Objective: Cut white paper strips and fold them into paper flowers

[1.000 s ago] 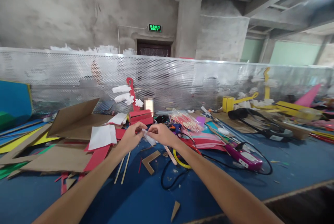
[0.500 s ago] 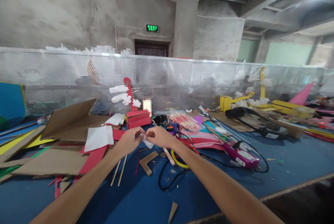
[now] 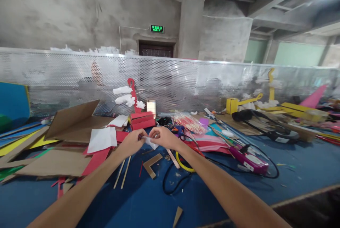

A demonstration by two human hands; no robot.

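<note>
A thin white scrap (image 3: 151, 143) hangs between the person's hands, above the bench (image 3: 196, 203) and just in front of the red box (image 3: 143, 121). The left hand (image 3: 135, 142) pinches its upper edge between thumb and forefinger. The right hand (image 3: 166, 138) curls in from the other side with its thumb and forefinger against the scrap; whether these fingers are closed on it cannot be told. The fingertips of the two hands are near each other, and both forearms reach in from the lower corners.

Behind the red box stands a red hook (image 3: 132, 91) with white tufts (image 3: 124, 99) on it. To the left, white sheets (image 3: 101, 140) lie over red card (image 3: 97, 160), beside brown cardboard (image 3: 58, 159). Two thin sticks (image 3: 125, 172) lie below the left wrist, and an L-shaped piece (image 3: 152, 166) of cardboard lies to their right. A yellow loop (image 3: 182, 166) shows partly behind the right forearm, near a black cable (image 3: 164, 185).

Beyond the right hand is a clear bag (image 3: 190, 123) of red and white sticks. Farther right lie a purple power strip (image 3: 251, 162) and a black headset (image 3: 265, 127), with a mesh panel (image 3: 170, 79) along the back.
</note>
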